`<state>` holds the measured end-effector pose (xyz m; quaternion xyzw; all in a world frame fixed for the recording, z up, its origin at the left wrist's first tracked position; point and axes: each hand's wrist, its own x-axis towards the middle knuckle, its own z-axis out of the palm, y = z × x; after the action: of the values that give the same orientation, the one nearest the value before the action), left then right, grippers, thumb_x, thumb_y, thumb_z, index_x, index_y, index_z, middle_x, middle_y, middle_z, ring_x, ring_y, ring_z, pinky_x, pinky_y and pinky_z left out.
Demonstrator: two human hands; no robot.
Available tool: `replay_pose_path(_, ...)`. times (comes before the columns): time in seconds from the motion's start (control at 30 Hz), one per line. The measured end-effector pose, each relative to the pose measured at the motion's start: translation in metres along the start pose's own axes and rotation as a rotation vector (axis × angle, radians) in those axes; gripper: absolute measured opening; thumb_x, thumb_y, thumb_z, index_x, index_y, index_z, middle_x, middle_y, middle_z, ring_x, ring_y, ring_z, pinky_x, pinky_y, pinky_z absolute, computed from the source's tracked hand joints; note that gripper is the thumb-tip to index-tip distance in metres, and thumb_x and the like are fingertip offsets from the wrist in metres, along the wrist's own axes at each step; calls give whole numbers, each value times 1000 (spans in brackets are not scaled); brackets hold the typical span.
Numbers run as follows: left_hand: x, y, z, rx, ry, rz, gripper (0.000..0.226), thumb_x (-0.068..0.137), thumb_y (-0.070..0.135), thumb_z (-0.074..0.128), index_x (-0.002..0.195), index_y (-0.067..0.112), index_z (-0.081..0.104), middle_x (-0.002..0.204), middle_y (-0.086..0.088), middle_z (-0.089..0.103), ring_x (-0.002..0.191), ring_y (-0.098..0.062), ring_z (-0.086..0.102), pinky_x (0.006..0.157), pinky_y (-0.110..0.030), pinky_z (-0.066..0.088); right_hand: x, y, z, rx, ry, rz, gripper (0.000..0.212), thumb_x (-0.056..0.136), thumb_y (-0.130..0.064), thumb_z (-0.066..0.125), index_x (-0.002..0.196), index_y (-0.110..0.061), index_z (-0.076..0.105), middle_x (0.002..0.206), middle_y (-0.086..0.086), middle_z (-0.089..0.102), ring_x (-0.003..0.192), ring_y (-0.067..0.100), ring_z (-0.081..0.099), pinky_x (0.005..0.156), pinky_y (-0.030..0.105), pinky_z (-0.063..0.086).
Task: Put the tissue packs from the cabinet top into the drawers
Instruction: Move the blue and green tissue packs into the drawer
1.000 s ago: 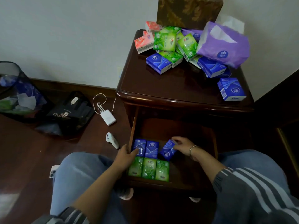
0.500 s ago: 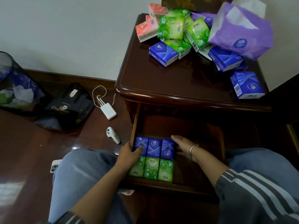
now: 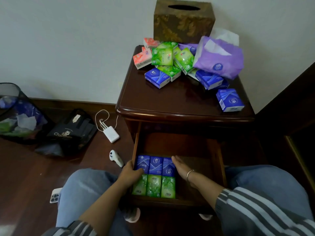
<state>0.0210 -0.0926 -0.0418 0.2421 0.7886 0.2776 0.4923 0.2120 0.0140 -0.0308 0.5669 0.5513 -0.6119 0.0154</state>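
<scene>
- While the drawer (image 3: 219, 160) is pulled out, six tissue packs are seen in its front left corner: three blue packs (image 3: 156, 165) in one row and three green packs (image 3: 154, 185) in front of them, all touching.
- Right of these packs, the drawer floor is bare up to the right wall, and the back part is bare too.
- More tissue packs (image 3: 172, 65) are heaped at the back edge of the cabinet top (image 3: 153, 99), with one blue pack (image 3: 230, 100) apart near the right edge; the front part of the top is free.
- A tissue box (image 3: 184, 23) is placed at the back edge, and a purple tissue bag (image 3: 219, 60) leans on the heap.
- The left hand (image 3: 130, 174) is laid over the left wall of the drawer, fingers curled loosely against the left blue pack, nothing gripped.
- The right hand (image 3: 180, 167) is held flat and spread, its edge against the right blue pack, nothing grasped.
- Both forearms are stretched forward over the knees.
</scene>
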Motion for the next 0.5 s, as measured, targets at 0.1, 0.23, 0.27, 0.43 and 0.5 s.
replay_pose_path(0.1, -11, 11, -5, 141, 79, 81, 25, 82, 17, 65, 105, 20, 55, 111, -9, 63, 96, -25, 61, 90, -40, 51, -36, -17, -14, -156, -35, -99, 54, 99, -44, 31, 146, -18, 30, 154, 1, 28, 141, 17, 27, 111, 25, 22)
replay_pose_path(0.23, -28, 46, -20, 276, 231, 224, 41, 85, 16, 62, 125, 8, 55, 120, -14, 62, 107, -28, 60, 85, -30, 43, -99, -47, -76, -388, -23, -462, 40, 94, -33, 51, 133, -23, 51, 147, -3, 39, 135, 6, 35, 108, 16, 24)
replay_pose_path(0.27, -33, 58, -26, 293, 258, 264, 39, 86, 15, 62, 124, 8, 58, 118, -13, 65, 107, -28, 61, 86, -30, 44, -112, -55, -96, -394, 35, -555, 35, 92, -30, 56, 127, -24, 57, 141, -5, 46, 129, 2, 40, 105, 11, 27)
replay_pose_path(0.43, -55, 128, -51, 257, 400, 516, 23, 88, 15, 61, 109, 16, 67, 100, 0, 70, 89, -13, 61, 78, -26, 42, -116, -88, -190, -398, 786, -795, 33, 85, -14, 64, 118, -6, 60, 124, 10, 60, 118, 24, 54, 100, 23, 35)
replay_pose_path(0.5, -58, 155, -49, 194, 484, 589, 22, 90, 19, 58, 110, 18, 65, 98, 3, 68, 85, -12, 61, 75, -27, 43, -97, -98, -204, -415, 893, -711, 46, 88, -21, 61, 130, -5, 50, 136, 15, 50, 127, 29, 45, 108, 35, 33)
